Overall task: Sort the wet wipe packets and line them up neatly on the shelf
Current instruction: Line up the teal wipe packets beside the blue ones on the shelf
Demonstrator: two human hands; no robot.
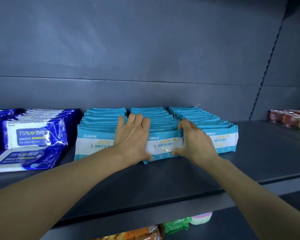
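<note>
While both hands, left (132, 135) and right (196, 141), clamp the middle row (163, 144) of teal packets on the shelf (163, 179), fingers curled over its ends, the soft, slippery packs seem best squeezed endwise.

dark shelf (249, 163), teal packets (220, 137), blue packets (35, 137), fruit cups (289, 118)

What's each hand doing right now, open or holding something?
Left hand: grips the left end of the middle row of teal packets.
Right hand: grips the same row's right end.
</note>
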